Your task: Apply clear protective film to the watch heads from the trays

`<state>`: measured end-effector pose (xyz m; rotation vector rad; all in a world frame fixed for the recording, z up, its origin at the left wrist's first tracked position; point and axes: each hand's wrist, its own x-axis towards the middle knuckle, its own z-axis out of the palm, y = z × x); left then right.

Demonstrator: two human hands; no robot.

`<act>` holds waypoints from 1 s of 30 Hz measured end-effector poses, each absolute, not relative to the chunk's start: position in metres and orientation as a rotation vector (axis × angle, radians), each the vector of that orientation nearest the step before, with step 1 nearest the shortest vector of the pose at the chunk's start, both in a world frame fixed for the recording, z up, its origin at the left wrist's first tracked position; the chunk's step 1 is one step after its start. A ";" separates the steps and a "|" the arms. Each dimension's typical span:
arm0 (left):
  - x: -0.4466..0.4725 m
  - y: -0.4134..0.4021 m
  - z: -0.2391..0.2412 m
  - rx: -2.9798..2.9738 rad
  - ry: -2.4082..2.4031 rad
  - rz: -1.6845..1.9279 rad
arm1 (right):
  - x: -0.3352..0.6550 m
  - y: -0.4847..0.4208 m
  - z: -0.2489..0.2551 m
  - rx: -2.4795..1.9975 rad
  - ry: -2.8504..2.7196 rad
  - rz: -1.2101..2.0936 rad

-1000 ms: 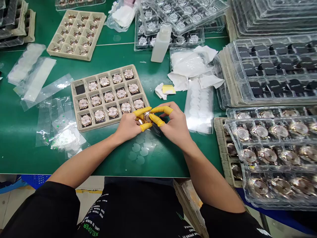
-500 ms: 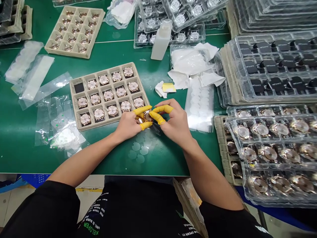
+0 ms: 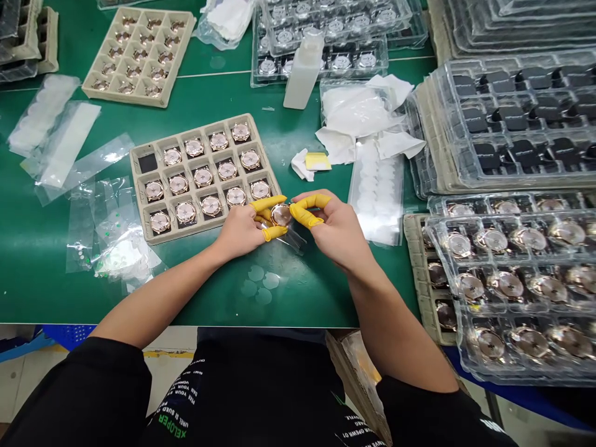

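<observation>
My left hand (image 3: pixel 243 228) and my right hand (image 3: pixel 336 228) meet above the green table, both wearing yellow finger cots. Together they pinch one rose-gold watch case (image 3: pixel 281 214), face up between the fingertips. A scrap of clear film (image 3: pixel 293 239) hangs just beneath it. Right beside my left hand lies a beige cardboard tray (image 3: pixel 139 148) filled with several similar watch cases; its far-left cell is empty and dark.
Clear blister trays of watch cases (image 3: pixel 507 279) are stacked at the right, with trays of dark parts (image 3: pixel 507 118) behind. A white bottle (image 3: pixel 302 71), white wipes (image 3: pixel 358 115), a film sheet (image 3: pixel 377 192), plastic bags (image 3: pixel 88 205) and another beige tray (image 3: pixel 139 53) lie around.
My right thumb has drawn back to the right, so the watch case face shows more fully. Both hands stay together at the same spot.
</observation>
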<state>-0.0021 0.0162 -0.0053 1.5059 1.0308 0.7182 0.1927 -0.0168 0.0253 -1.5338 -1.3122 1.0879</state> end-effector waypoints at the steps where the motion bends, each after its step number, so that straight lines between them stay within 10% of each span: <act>1: -0.002 0.016 -0.005 1.508 1.028 0.715 | 0.193 -0.016 0.025 -1.565 -1.271 1.147; 30: -0.006 0.019 -0.002 1.625 1.021 0.628 | 0.187 -0.010 0.029 -1.725 -1.356 1.094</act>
